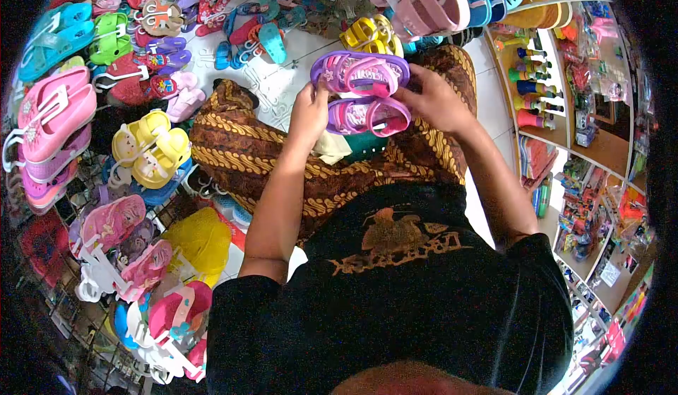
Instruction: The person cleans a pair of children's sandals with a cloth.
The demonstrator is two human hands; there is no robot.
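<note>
You are holding the pair of purple sandals [361, 95] stacked above the batik cloth [233, 148] on your lap, likely keeping them matched. Your left hand [308, 112] is curling its fingers round one end. Your right hand [434, 100] is pinching the other.

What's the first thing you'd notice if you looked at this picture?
The purple sandals pop out first, held in the middle by the left hand and the right hand. On the left, yellow sandals and pink sandals sit among many other colourful shoes.
</note>
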